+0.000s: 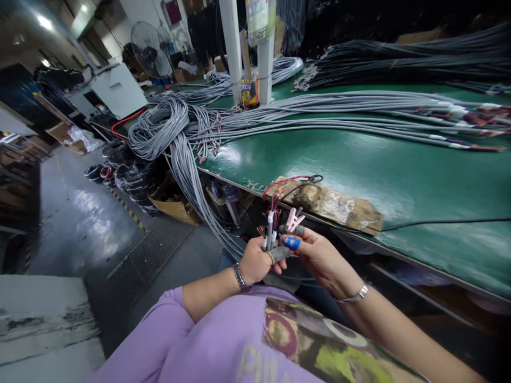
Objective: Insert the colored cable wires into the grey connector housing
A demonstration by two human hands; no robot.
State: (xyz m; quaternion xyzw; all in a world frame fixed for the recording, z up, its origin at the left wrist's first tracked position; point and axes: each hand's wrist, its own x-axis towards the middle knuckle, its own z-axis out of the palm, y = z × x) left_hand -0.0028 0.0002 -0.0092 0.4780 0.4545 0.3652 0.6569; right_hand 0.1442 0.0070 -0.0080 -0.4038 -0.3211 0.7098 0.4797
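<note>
Just off the table's front edge, my left hand point(260, 260) is closed round a few grey cables point(270, 230). White bands wrap the cable ends, and thin coloured wires point(275, 203) fan out above them. A grey finger sleeve covers my left thumb. My right hand point(315, 252) meets the bundle from the other side, its fingers pinched together; what lies between them is too small to make out. It wears blue tape on one digit and a dark sleeve on another. A pink clip point(294, 219) sits just above the right fingers, beside a cardboard-covered board point(331, 205).
Long grey cables point(319, 109) stretch over the green table point(399, 175). A thick looped bundle point(175, 127) hangs off its left end toward my lap. Red and black leads run on the board. White posts point(265, 74) rise behind; an open carton point(175, 205) lies on the floor.
</note>
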